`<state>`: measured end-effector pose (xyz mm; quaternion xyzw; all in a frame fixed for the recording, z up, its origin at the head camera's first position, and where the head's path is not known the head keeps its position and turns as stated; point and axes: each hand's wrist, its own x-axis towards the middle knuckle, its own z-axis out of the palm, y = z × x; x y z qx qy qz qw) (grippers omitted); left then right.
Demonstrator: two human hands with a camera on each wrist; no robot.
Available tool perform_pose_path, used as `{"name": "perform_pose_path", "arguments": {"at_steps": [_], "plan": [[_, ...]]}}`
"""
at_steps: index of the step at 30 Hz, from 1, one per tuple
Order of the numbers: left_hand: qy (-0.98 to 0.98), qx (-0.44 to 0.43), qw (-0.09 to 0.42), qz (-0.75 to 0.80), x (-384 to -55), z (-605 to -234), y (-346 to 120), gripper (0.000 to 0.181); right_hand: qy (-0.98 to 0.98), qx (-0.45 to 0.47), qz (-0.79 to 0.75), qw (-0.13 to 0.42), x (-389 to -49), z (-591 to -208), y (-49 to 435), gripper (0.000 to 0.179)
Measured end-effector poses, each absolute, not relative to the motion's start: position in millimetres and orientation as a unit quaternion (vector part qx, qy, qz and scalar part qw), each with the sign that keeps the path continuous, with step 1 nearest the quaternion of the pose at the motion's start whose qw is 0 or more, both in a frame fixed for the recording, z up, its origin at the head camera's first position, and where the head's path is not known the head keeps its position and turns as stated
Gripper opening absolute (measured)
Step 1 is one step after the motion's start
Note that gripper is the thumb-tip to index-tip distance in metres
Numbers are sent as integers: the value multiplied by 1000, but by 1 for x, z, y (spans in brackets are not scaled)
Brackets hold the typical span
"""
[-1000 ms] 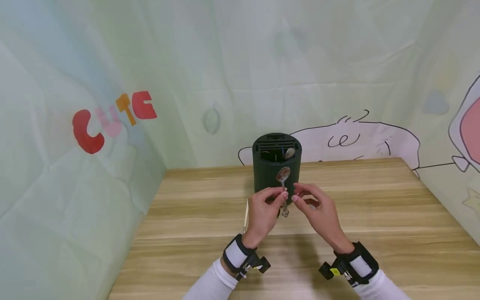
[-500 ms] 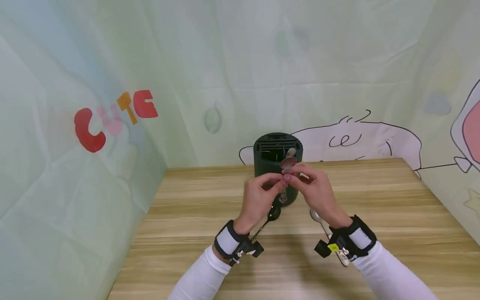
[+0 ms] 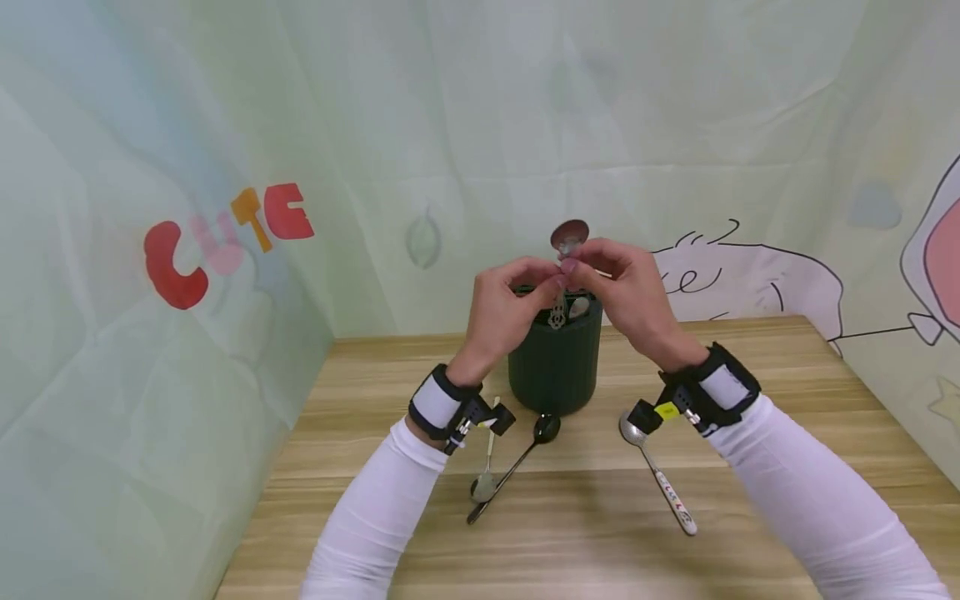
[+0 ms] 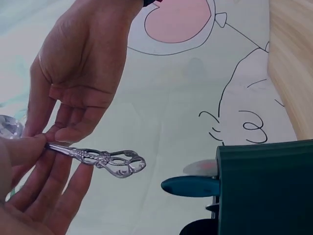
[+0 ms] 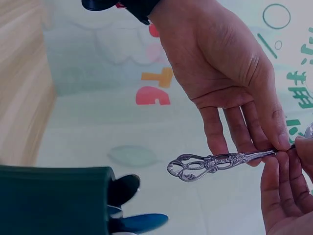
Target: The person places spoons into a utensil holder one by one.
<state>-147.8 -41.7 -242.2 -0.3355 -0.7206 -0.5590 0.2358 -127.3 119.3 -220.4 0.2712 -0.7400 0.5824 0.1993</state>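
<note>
An ornate metal spoon [image 3: 570, 237] is held bowl-up above a dark green utensil holder [image 3: 553, 367]. My left hand [image 3: 501, 310] pinches its stem between thumb and fingertips. From the other side, my right hand [image 3: 636, 300] also pinches the stem, just under the bowl. The openwork handle end [image 4: 110, 161] points down toward the holder in the left wrist view, free of it. Inside the holder stand several utensils, among them a blue-tipped one [image 4: 190, 186] and a light spoon bowl [image 3: 578, 307]. The hands hide most of the holder's top.
On the wooden table [image 3: 375, 417] before the holder lie a black spoon [image 3: 547, 428], a small light-handled spoon [image 3: 483, 487] crossing its handle, and a spoon with a patterned white handle [image 3: 670, 492] to the right. A printed cloth [image 3: 450, 167] hangs behind.
Both hands have risen with the spoon, from in front of the holder to above it. The right hand, apart from the spoon at first, now pinches it too. The table spoons have come into view.
</note>
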Motion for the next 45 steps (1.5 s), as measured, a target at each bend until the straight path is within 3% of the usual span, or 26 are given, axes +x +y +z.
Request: {"name": "perform_pose_path", "arguments": {"at_steps": [6,16,22,28,33,45], "plan": [[-708,-337,212,-584,-163,-232,-44,12,-731,281,593,189,-144,-211,116,15],[-728,-316,226,-565,-169,-226,-46,11,-728,280,592,200,-165,-216,111,15],[-727,-313,217,-571,-189,-241,-49,13,-754,266,567,200,-174,-221,110,14],[-738,-299,200,-571,-220,-269,-53,14,-766,253,567,165,-195,-239,113,14],[-751,-286,191,-564,-226,-278,-54,13,-771,247,565,158,-212,-255,118,14],[-770,-283,180,-543,-229,-292,-55,13,-798,235,534,154,-216,-271,120,11]]}}
